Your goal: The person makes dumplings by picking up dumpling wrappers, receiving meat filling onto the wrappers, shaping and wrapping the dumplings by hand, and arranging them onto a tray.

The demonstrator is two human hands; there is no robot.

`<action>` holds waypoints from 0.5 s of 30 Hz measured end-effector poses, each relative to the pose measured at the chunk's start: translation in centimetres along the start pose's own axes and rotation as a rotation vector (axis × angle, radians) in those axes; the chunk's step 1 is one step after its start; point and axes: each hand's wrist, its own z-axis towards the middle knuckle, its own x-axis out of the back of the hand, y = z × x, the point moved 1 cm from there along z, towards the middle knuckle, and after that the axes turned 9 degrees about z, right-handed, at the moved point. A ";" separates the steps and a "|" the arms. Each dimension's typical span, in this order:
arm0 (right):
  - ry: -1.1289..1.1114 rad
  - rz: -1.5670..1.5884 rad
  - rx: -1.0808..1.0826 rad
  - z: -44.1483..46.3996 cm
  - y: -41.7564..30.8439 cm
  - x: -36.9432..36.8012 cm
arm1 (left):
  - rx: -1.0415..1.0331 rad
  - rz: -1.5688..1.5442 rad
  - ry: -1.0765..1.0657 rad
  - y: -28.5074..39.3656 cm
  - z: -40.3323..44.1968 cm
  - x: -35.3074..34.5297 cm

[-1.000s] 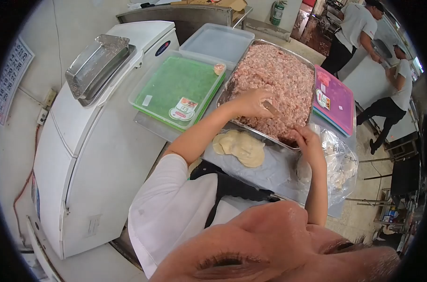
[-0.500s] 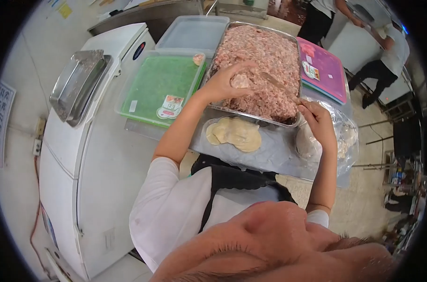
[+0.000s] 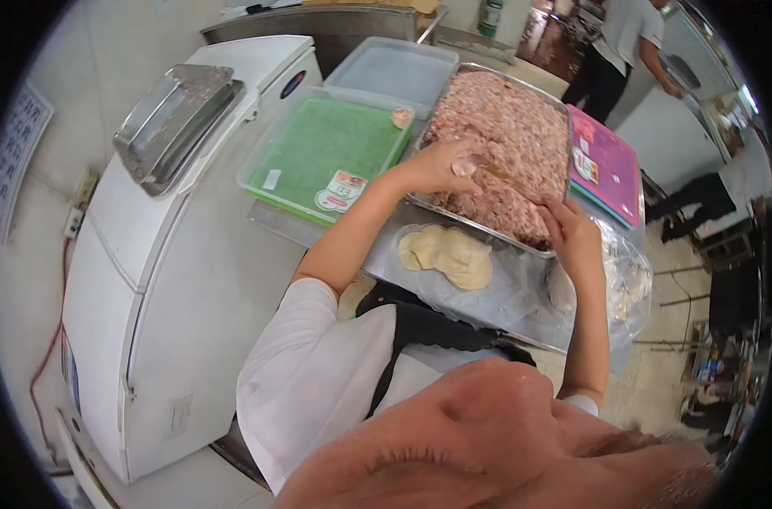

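Note:
My left hand (image 3: 441,165) is curled around a round, pale dough wrapper (image 3: 464,167) above the near left part of the meat tray. My right hand (image 3: 571,227) grips the end of a thin, flat spatula (image 3: 509,180) at the tray's near right corner. The spatula's blade reaches across the meat toward the wrapper; whether the two touch I cannot tell. Pinkish minced meat (image 3: 505,110) fills the large metal tray (image 3: 488,231). In front of it, a stack of round dough wrappers (image 3: 447,256) lies on plastic sheeting.
Left of the meat, a clear container with a green base (image 3: 326,148) holds one small filled piece (image 3: 401,117). Behind is a translucent bin (image 3: 394,72). A pink lid (image 3: 606,161) and bagged dough (image 3: 615,276) are on the right. A white freezer (image 3: 207,280) stands left; two people are beyond.
The camera view has shifted, so the table appears farther right. The spatula's blade is closer to the wrapper in my left hand, whose fingers are curled more tightly.

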 end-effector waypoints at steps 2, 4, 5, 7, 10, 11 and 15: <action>0.052 0.112 0.012 -0.1 1.6 -0.6 | 0.002 -0.094 -0.084 0.0 0.4 0.7; 0.075 0.134 -0.014 -0.3 3.0 -1.9 | 0.104 -0.101 -0.135 -0.9 -0.1 1.1; 0.087 0.110 -0.050 0.0 3.7 -2.7 | 0.130 -0.013 -0.127 -1.4 -0.3 1.9; 0.113 0.055 -0.118 0.6 5.5 -4.8 | 0.181 0.162 -0.105 -1.9 -0.7 4.5; 0.230 0.117 -0.074 0.2 8.0 -7.5 | 0.333 0.301 -0.144 -4.7 -1.1 9.2; 0.253 0.125 -0.046 -0.1 8.5 -8.0 | 0.381 0.306 -0.116 -6.2 -1.9 10.5; 0.303 0.281 -0.091 0.1 9.8 -8.5 | 0.589 0.282 -0.073 -16.5 -3.4 14.4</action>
